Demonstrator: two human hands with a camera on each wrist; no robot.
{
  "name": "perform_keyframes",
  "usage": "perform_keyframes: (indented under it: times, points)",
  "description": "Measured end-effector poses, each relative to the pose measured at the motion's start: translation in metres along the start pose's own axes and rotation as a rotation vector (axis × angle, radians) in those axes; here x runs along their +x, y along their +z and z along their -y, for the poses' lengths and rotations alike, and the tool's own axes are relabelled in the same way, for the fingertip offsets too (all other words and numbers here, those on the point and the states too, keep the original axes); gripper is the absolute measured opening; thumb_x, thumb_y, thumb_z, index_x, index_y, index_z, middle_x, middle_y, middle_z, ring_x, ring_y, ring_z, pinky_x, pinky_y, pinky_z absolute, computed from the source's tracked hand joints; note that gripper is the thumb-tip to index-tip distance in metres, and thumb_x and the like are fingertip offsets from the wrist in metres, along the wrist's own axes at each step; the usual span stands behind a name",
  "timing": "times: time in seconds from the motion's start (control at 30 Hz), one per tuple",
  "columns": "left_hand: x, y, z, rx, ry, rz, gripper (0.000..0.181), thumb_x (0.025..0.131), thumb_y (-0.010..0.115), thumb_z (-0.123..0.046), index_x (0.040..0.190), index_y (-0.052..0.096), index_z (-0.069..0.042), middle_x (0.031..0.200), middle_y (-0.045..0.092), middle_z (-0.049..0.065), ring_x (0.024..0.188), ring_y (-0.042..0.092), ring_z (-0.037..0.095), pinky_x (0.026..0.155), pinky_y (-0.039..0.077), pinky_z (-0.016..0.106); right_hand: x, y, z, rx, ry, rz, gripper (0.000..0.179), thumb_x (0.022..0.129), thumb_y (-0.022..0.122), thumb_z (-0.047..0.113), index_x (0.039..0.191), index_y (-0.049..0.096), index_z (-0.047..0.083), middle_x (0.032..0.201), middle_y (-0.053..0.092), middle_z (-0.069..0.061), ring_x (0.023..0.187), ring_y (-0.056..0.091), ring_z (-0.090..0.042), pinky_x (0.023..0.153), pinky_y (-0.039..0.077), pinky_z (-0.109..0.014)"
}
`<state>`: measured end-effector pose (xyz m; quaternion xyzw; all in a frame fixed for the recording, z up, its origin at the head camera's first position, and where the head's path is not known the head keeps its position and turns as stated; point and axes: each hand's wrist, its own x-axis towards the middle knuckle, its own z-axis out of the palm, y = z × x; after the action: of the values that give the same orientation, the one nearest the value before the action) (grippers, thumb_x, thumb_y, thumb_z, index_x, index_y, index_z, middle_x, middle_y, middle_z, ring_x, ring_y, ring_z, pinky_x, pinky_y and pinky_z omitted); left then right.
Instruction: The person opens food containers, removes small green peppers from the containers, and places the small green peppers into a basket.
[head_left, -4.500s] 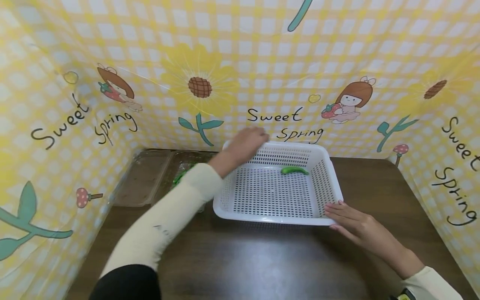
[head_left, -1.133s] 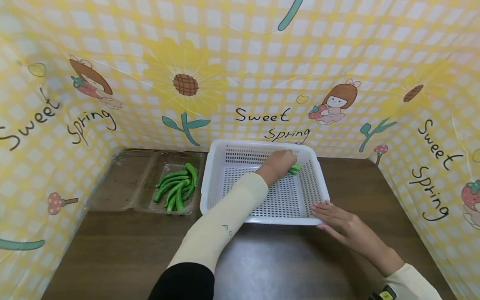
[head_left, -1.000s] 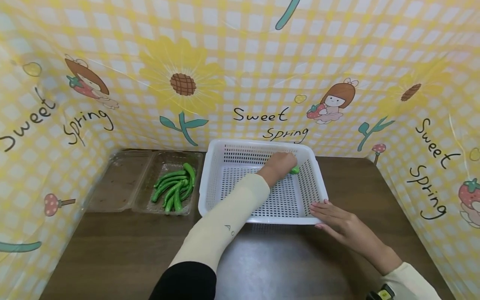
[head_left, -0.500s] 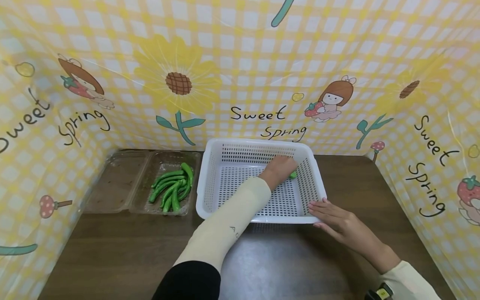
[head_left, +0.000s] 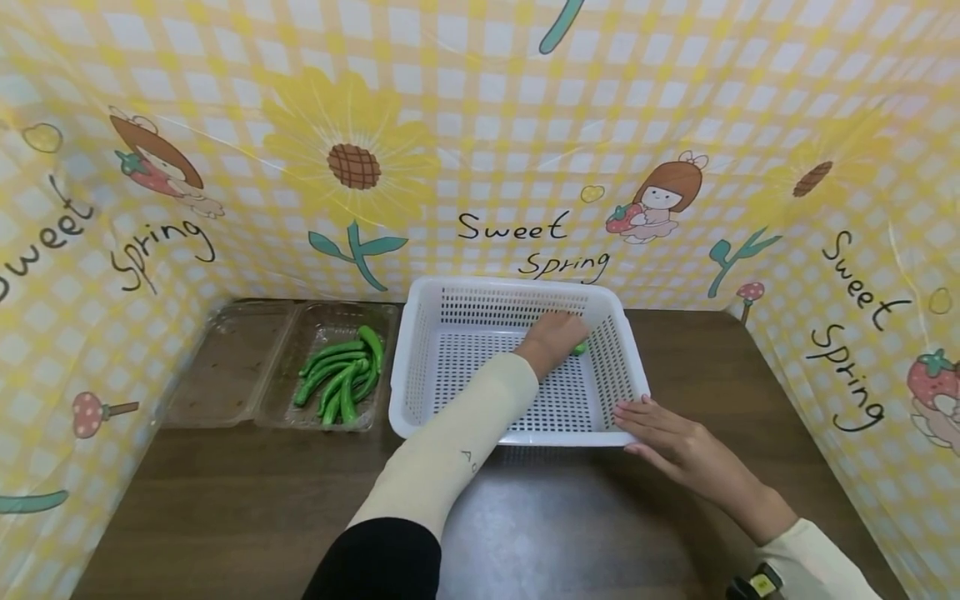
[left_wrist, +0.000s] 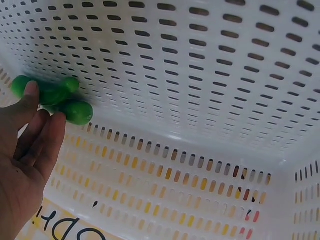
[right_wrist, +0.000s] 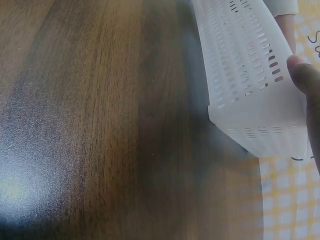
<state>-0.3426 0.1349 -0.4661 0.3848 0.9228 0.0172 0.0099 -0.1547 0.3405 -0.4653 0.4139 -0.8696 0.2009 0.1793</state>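
Note:
Inside the white perforated basket (head_left: 517,437), my left hand (head_left: 553,340) reaches toward the far right part of the floor. In the left wrist view its thumb lies on one green chili pepper (left_wrist: 55,93), with the curled fingers below it. Another green pepper (left_wrist: 79,112) lies right against these fingertips. From above, most of the peppers are hidden under the hand. At the basket's near right corner, my right hand (head_left: 697,454) holds the rim, straight fingers over the top and thumb on the outer wall.
Left of the basket stands a clear plastic container (head_left: 272,408) with its lid (head_left: 225,367) folded out. Several green peppers (head_left: 347,377) lie in it. A yellow checked cloth (head_left: 495,125) hangs around the brown wooden table (head_left: 247,517) on the sides and back.
The left hand has come from beyond the basket's far rim down into it, among the peppers, and has lately shifted slightly nearer. More than one pepper is there now. The right hand stays at the corner.

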Motion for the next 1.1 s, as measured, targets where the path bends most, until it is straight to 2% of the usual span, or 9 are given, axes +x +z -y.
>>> perform_keyframes:
  times: [0.17,0.27,0.37,0.47,0.57,0.67,0.8,0.93,1.1]
  points:
    - [-0.002,0.0,0.001,-0.045,-0.011,-0.002,0.02,0.097,0.062,-0.013,0.079,0.06,-0.018,0.088,0.064,-0.004,0.079,0.052,0.012,0.073,0.047,0.025,0.001,0.001,0.001,-0.003,-0.004,0.0,0.041,0.105,0.056,0.035,0.134,0.068,0.009,0.133,0.07,-0.014,0.133,0.061,-0.022,0.123,0.03,-0.024]
    - [-0.008,-0.008,0.004,-0.052,0.01,-0.016,0.015,0.098,0.063,-0.014,0.083,0.065,-0.018,0.09,0.066,-0.003,0.08,0.054,0.013,0.074,0.048,0.025,0.0,0.001,0.001,-0.001,-0.001,0.003,0.042,0.106,0.055,0.036,0.133,0.069,0.007,0.133,0.069,-0.015,0.134,0.06,-0.021,0.123,0.03,-0.024]
    - [-0.017,-0.027,0.012,-0.001,0.053,-0.042,0.009,0.099,0.063,-0.013,0.097,0.072,-0.016,0.1,0.068,-0.002,0.087,0.057,0.013,0.079,0.052,0.026,0.0,0.001,0.002,-0.002,-0.003,0.001,0.043,0.106,0.054,0.036,0.131,0.069,0.006,0.133,0.069,-0.015,0.135,0.059,-0.02,0.123,0.03,-0.024]
    - [-0.033,-0.052,0.027,0.033,0.082,-0.075,0.018,0.099,0.063,-0.007,0.113,0.072,-0.014,0.108,0.068,0.002,0.094,0.06,0.015,0.082,0.054,0.027,0.0,-0.001,0.001,-0.001,0.006,0.007,0.04,0.105,0.057,0.034,0.132,0.069,0.007,0.134,0.069,-0.014,0.135,0.059,-0.019,0.123,0.03,-0.023]
    - [-0.058,-0.077,0.047,0.024,0.077,-0.101,0.031,0.094,0.064,0.002,0.122,0.069,-0.011,0.112,0.066,0.004,0.098,0.061,0.017,0.083,0.054,0.025,0.0,-0.003,0.001,-0.006,0.026,0.032,0.039,0.102,0.063,0.031,0.133,0.069,0.009,0.135,0.069,-0.012,0.135,0.059,-0.019,0.123,0.029,-0.023]
    - [-0.089,-0.095,0.072,-0.025,0.044,-0.163,0.039,0.091,0.062,0.009,0.125,0.068,-0.009,0.116,0.066,0.007,0.105,0.062,0.02,0.083,0.056,0.025,0.0,-0.003,0.001,-0.01,0.034,0.04,0.039,0.101,0.064,0.031,0.133,0.069,0.009,0.135,0.069,-0.012,0.136,0.058,-0.018,0.123,0.029,-0.022]
    - [-0.129,-0.106,0.109,-0.078,-0.009,-0.259,0.041,0.09,0.057,0.015,0.124,0.068,-0.006,0.118,0.065,0.011,0.111,0.062,0.027,0.084,0.058,0.032,0.001,-0.002,0.001,-0.002,0.001,-0.011,0.041,0.105,0.056,0.037,0.133,0.069,0.009,0.133,0.07,-0.013,0.135,0.058,-0.017,0.123,0.03,-0.023]
    - [-0.167,-0.101,0.15,-0.086,-0.041,-0.325,0.038,0.09,0.056,0.019,0.118,0.069,-0.003,0.112,0.063,0.016,0.104,0.063,0.032,0.079,0.057,0.039,0.002,0.0,0.002,0.014,-0.026,-0.053,0.044,0.106,0.053,0.038,0.132,0.069,0.006,0.133,0.07,-0.014,0.136,0.058,-0.016,0.122,0.031,-0.024]
    - [-0.211,-0.07,0.191,-0.021,-0.05,-0.277,0.029,0.089,0.067,0.014,0.113,0.07,0.0,0.108,0.068,0.016,0.094,0.068,0.032,0.076,0.059,0.04,0.001,0.001,0.004,0.017,-0.002,-0.026,0.043,0.105,0.056,0.037,0.13,0.07,0.005,0.133,0.07,-0.014,0.137,0.056,-0.014,0.122,0.03,-0.023]
